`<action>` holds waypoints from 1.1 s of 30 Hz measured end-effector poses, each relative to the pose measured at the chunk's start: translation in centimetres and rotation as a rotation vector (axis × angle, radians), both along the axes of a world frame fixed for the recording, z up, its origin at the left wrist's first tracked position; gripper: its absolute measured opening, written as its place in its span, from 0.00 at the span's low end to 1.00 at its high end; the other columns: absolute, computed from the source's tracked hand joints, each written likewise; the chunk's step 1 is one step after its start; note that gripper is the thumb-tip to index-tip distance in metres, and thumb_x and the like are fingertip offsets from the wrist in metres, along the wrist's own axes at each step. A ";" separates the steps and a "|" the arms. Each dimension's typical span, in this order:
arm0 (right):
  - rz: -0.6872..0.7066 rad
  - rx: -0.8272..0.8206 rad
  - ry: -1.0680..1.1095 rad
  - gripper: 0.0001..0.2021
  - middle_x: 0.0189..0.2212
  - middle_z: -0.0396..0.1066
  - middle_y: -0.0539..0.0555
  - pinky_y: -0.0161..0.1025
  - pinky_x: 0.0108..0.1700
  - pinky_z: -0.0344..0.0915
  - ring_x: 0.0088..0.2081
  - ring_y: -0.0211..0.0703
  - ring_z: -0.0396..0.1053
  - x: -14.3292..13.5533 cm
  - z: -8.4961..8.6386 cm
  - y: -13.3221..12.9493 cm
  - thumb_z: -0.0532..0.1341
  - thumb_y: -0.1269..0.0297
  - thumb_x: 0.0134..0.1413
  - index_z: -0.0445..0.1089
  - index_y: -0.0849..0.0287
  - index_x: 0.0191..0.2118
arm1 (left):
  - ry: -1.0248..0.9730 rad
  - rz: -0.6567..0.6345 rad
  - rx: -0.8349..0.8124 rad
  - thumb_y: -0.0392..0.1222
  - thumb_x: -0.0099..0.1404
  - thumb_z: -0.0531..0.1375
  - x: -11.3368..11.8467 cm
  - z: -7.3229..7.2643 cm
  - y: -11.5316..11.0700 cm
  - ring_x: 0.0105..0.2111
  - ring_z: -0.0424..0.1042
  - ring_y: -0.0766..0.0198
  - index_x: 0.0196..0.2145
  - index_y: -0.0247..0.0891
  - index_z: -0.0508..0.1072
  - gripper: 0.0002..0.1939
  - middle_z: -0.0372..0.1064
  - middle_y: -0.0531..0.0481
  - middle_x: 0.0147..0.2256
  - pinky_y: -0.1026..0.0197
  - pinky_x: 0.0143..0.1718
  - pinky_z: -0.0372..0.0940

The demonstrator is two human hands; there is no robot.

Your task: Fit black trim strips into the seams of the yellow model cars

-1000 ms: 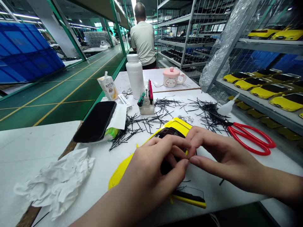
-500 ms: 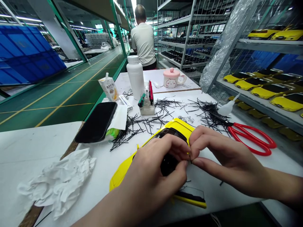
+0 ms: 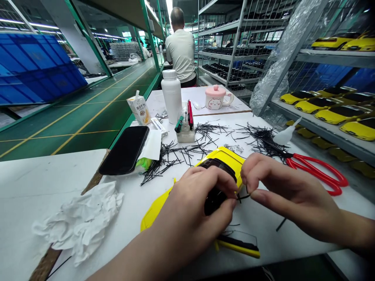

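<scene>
A yellow model car (image 3: 230, 154) with dark windows lies aslant on the white table, partly covered by my hands. Over its near side, my left hand (image 3: 195, 207) is curled, with thumb and forefinger pinched at a thin black strip (image 3: 243, 196). The strip reaches across a small gap to my right hand (image 3: 288, 195), whose thumb and fingers are closed on its other end. Below my left hand, an opened yellow car door (image 3: 243, 248) with a clear window stands out from the body. Where the strip meets the car is hidden.
Loose black strips (image 3: 166, 158) lie scattered behind the car. Red-handled scissors (image 3: 319, 168) and a white nozzle bottle (image 3: 285, 134) are at right. At left are a phone (image 3: 124, 150) and crumpled tissue (image 3: 84, 222). A tool holder (image 3: 186, 136) stands behind; a person (image 3: 181, 50) sits farther off.
My hands have parted slightly, the right one shifting to the right. A short length of black strip now shows between the fingertips. The whole view has shifted a little.
</scene>
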State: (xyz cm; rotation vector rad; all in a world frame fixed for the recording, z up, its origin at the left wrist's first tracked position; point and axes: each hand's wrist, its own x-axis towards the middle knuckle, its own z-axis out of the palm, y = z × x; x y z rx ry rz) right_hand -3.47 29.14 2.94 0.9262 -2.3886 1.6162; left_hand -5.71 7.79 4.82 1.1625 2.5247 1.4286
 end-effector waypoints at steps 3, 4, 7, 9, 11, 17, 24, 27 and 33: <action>-0.059 -0.043 -0.002 0.04 0.35 0.64 0.50 0.30 0.43 0.67 0.40 0.37 0.66 0.1 0.4 0.4 0.58 0.64 0.65 0.65 0.53 0.37 | 0.048 0.026 -0.123 0.27 0.61 0.59 -0.4 -0.2 -0.2 0.36 0.69 0.68 0.36 0.41 0.68 0.10 0.71 0.59 0.33 0.62 0.45 0.61; -0.082 -0.051 0.000 0.04 0.35 0.64 0.50 0.29 0.43 0.67 0.40 0.37 0.66 0.1 0.5 0.5 0.58 0.63 0.65 0.65 0.53 0.36 | 0.064 0.040 -0.172 0.27 0.61 0.59 -0.5 -0.2 -0.2 0.36 0.69 0.67 0.36 0.40 0.67 0.10 0.70 0.58 0.34 0.61 0.44 0.61; -0.129 -0.040 0.008 0.05 0.34 0.65 0.50 0.27 0.43 0.67 0.40 0.36 0.66 0.2 0.8 0.8 0.59 0.61 0.65 0.65 0.52 0.36 | 0.109 0.066 -0.264 0.26 0.58 0.59 -0.4 -0.2 -0.4 0.39 0.67 0.62 0.39 0.40 0.66 0.14 0.70 0.54 0.38 0.58 0.42 0.61; -0.119 -0.028 0.020 0.05 0.34 0.65 0.50 0.28 0.43 0.68 0.39 0.37 0.66 0.3 0.9 0.8 0.59 0.61 0.65 0.65 0.52 0.36 | 0.115 0.043 -0.267 0.27 0.57 0.60 -0.2 -0.2 -0.3 0.41 0.67 0.61 0.41 0.39 0.66 0.15 0.69 0.53 0.39 0.59 0.42 0.61; -0.093 -0.017 0.041 0.05 0.33 0.65 0.50 0.29 0.42 0.69 0.39 0.38 0.66 0.4 0.9 0.7 0.58 0.61 0.65 0.65 0.51 0.36 | 0.116 0.004 -0.256 0.28 0.59 0.60 -0.1 -0.3 -0.3 0.40 0.67 0.61 0.41 0.39 0.66 0.13 0.69 0.53 0.39 0.59 0.42 0.62; -0.092 0.007 0.081 0.07 0.32 0.66 0.51 0.34 0.38 0.70 0.38 0.42 0.67 0.6 0.9 0.6 0.57 0.59 0.66 0.65 0.51 0.35 | 0.198 -0.032 -0.266 0.31 0.65 0.57 -0.4 -0.8 0.0 0.38 0.67 0.60 0.41 0.38 0.69 0.07 0.71 0.52 0.37 0.59 0.39 0.63; -0.051 0.278 0.190 0.09 0.39 0.68 0.52 0.34 0.45 0.68 0.43 0.40 0.67 0.0 0.3 0.2 0.59 0.72 0.61 0.63 0.53 0.45 | 0.153 0.002 -0.199 0.30 0.64 0.58 -0.5 -1.0 0.2 0.36 0.69 0.62 0.38 0.38 0.68 0.06 0.72 0.53 0.35 0.61 0.38 0.62; -0.002 0.384 0.257 0.07 0.38 0.68 0.52 0.36 0.43 0.65 0.41 0.39 0.65 -0.3 -0.5 -0.5 0.60 0.73 0.60 0.63 0.57 0.42 | 0.131 0.026 -0.183 0.31 0.62 0.60 -0.3 -1.2 0.3 0.36 0.69 0.62 0.36 0.39 0.66 0.07 0.72 0.53 0.35 0.60 0.37 0.61; -0.043 0.407 0.344 0.03 0.33 0.70 0.51 0.38 0.40 0.60 0.37 0.39 0.63 0.0 -1.1 -0.6 0.57 0.74 0.64 0.66 0.59 0.40 | 0.169 0.023 -0.196 0.31 0.64 0.59 -0.3 -1.3 0.4 0.37 0.68 0.61 0.37 0.39 0.66 0.06 0.72 0.53 0.36 0.58 0.41 0.62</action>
